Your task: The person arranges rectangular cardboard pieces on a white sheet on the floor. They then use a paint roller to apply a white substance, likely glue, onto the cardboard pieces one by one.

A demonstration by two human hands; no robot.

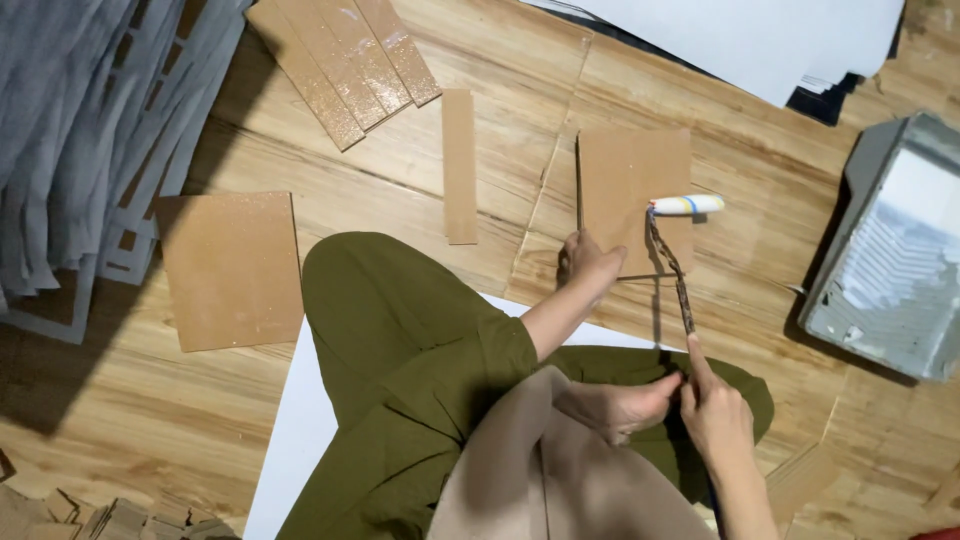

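Observation:
My right hand (712, 410) grips the handle of a small paint roller (688, 205), whose white roller head rests at the right edge of a square brown board (630, 175) on the wooden floor. My left hand (588, 262) presses on the board's lower left corner, fingers spread flat. I sit cross-legged in olive trousers (400, 350), with a bare foot (620, 405) just left of my right hand.
A grey roller tray (890, 250) with white glue or paint lies at the right. A narrow brown strip (459, 165), several glossy coated strips (345, 60) and another square board (232, 268) lie to the left. Grey cut sheets (80, 130) are stacked far left, white sheets (760, 35) at the top.

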